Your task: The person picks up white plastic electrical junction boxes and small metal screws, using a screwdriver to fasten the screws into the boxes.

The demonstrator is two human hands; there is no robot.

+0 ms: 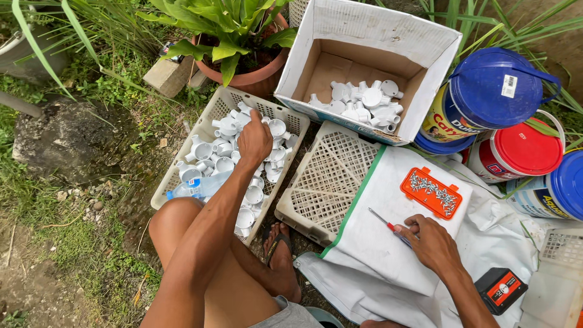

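My left hand (254, 141) reaches into a white plastic crate (214, 115) filled with several white plastic pipe fittings (221, 159), its fingers curled down among them. Whether it grips a fitting is hidden. My right hand (430, 240) rests on a white sack (376, 237) laid over an upturned crate (325, 182) and holds a red-handled screwdriver (382, 220). An orange tray (432, 192) of small metal screws lies on the sack just beyond that hand. An open cardboard box (370, 61) behind holds more white fittings (364, 104).
Blue and red lidded paint buckets (498, 91) stand at the right. A clay pot with a green plant (243, 54) sits behind the crate, a stone (61, 140) at left. A plastic water bottle (197, 187) lies in the crate. A small black-and-red box (501, 288) is by my right forearm.
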